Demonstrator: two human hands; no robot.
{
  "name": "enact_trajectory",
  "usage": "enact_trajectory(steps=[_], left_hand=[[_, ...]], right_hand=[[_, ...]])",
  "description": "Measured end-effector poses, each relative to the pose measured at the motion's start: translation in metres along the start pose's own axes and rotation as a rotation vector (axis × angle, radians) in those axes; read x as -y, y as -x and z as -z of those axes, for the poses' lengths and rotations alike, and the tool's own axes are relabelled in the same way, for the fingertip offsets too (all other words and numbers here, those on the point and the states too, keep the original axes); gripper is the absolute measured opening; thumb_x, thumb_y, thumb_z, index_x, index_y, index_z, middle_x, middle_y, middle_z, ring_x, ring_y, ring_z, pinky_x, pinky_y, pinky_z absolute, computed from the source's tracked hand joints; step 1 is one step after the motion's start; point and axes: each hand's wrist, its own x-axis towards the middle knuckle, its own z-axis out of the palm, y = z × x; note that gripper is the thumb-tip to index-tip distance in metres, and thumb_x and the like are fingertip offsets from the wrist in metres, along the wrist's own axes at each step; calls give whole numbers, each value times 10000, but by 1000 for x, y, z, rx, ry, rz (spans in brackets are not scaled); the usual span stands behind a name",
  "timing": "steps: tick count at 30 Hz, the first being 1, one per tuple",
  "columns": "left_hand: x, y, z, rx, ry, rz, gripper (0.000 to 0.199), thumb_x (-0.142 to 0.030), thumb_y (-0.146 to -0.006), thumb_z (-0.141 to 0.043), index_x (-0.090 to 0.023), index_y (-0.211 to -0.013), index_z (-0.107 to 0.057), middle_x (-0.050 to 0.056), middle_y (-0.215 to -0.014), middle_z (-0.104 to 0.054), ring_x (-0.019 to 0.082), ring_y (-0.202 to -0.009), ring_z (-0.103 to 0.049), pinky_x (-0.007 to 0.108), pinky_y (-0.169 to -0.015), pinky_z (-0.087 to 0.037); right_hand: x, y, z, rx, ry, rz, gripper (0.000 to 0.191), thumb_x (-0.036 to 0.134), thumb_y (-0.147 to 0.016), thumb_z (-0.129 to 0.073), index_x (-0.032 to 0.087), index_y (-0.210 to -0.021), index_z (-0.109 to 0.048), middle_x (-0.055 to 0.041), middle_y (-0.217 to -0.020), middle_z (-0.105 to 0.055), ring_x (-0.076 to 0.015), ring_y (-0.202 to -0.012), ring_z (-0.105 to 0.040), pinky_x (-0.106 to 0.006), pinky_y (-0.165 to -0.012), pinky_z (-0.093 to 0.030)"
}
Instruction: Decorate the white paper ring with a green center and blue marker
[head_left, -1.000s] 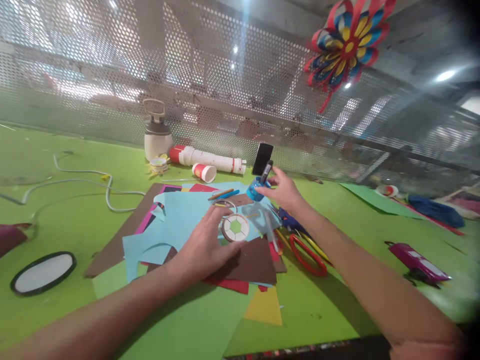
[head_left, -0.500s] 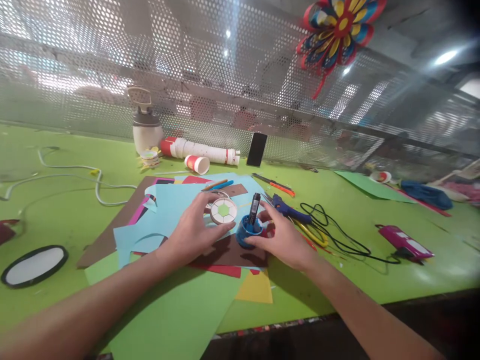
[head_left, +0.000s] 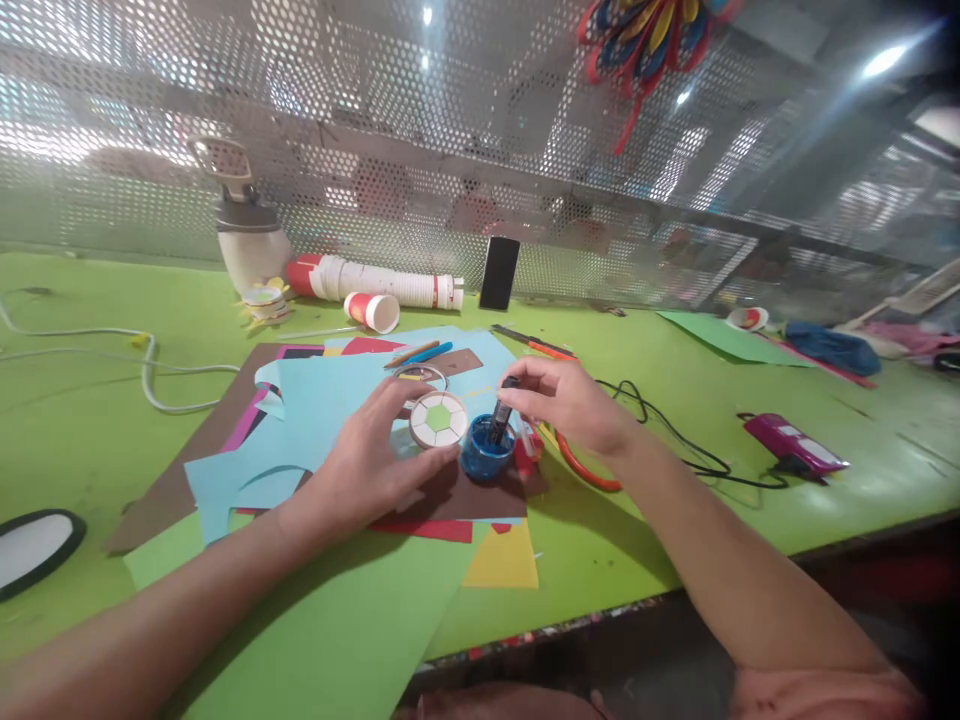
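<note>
My left hand holds a round white disc between thumb and fingers. The disc has a green hexagon in its middle and dark lines running out to the rim. Just right of it stands a small blue jar on brown card. A black marker-like stick leans upright in the jar, its lower end hidden inside. The fingertips of my right hand pinch the top of this stick. Behind the disc lies a clear ring.
Blue paper and green paper lie layered under my hands. Pens, a cutter, a paper cup, a white tube and a propped phone are behind. A magenta device with a black cable lies right.
My right hand has let go of the jar's side and risen to grip the top of the black stick. My left hand still holds the disc. The view has shifted slightly.
</note>
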Motion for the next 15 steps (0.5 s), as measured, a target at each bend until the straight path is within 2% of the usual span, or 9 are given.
enact_trajectory(steps=[4,10,15], left_hand=[[5,-1,1,-6,-17,54,384,-354,-794,-709,-230,-1126,-562,64,-1161,-622,256,-1073,-612,441,-932,-517],[4,0,1,7,-50,66,383,-400,-795,-691,-236,-1118,-569,69,-1140,-630,280,-1069,-616,471,-919,-523],[3,0,2,-4,-49,61,380,-425,-788,-700,-267,-1103,-560,57,-1123,-635,286,-1050,-626,471,-902,-531]], right_hand=[[6,15,5,78,58,41,133,295,-837,-655,162,-844,-658,15,-702,-589,-112,-604,-532,-250,-574,-437],[3,17,6,-72,150,158,128,284,-906,-585,174,-867,-637,12,-741,-569,-106,-631,-508,-229,-576,-422],[3,21,1,-81,235,201,110,270,-918,-576,187,-880,-637,19,-721,-581,-100,-599,-511,-216,-541,-416]])
